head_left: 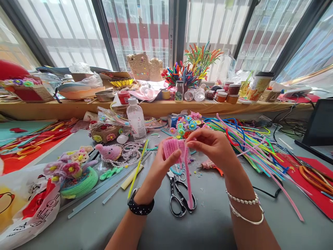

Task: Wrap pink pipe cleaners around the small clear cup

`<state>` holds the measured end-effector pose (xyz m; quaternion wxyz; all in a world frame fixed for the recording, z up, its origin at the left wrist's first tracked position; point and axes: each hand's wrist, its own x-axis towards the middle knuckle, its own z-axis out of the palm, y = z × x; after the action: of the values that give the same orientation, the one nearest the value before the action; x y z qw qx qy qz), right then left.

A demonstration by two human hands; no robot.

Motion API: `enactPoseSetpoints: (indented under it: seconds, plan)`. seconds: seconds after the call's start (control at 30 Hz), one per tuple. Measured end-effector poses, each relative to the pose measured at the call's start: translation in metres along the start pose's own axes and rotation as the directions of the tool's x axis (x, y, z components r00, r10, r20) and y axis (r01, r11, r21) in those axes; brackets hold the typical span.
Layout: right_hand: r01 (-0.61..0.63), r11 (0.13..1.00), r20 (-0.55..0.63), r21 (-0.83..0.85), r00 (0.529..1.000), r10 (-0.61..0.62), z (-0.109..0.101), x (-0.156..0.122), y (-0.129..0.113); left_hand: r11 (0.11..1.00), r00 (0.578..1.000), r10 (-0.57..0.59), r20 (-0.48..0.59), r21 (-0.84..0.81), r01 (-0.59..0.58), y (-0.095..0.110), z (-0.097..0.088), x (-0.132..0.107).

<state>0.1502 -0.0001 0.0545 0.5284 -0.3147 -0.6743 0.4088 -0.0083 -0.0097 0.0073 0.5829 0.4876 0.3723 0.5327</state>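
Grey table (208, 222) cluttered with craft supplies; loose pipe-cleaner pile (249, 139) to the right. Left hand (161, 166) and right hand (210, 146) both pinch a pink pipe-cleaner coil (173, 147) above the table, its tail hanging over black scissors (177, 198)

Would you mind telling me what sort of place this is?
Probably a craft workspace by a window: a heap of coloured pipe cleaners covers the grey table, black-handled scissors lie there, and both hands hold a pink pipe-cleaner piece.
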Motion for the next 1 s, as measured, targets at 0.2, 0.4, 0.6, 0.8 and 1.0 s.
enactPoseSetpoints:
  seconds: [0.2, 0.4, 0.6, 0.8, 1.0]
  plan:
    - [-0.124, 0.988, 0.129, 0.087, 0.985, 0.112, -0.024, -0.006, -0.005, 0.997, 0.999, -0.018, -0.029, -0.082, 0.016, -0.002, -0.006, 0.007]
    - [-0.416, 0.865, 0.388, 0.280, 0.873, 0.295, -0.037, -0.014, 0.005, 1.000, 1.000, 0.007, -0.028, -0.004, -0.007, 0.002, -0.008, 0.005]
    - [-0.545, 0.793, 0.623, 0.274, 0.729, 0.285, -0.036, -0.018, 0.000, 0.968, 0.995, 0.096, -0.025, 0.234, -0.087, 0.007, -0.008, 0.001]
    - [-0.280, 0.868, 0.511, 0.411, 0.859, 0.035, -0.033, -0.015, 0.000, 0.946, 0.994, 0.111, 0.024, 0.304, -0.113, 0.011, -0.010, -0.002]
    - [-0.335, 0.783, 0.475, 0.525, 0.878, 0.056, -0.036, -0.018, 0.005, 0.963, 0.993, 0.110, -0.031, 0.249, -0.099, 0.014, -0.010, -0.001]
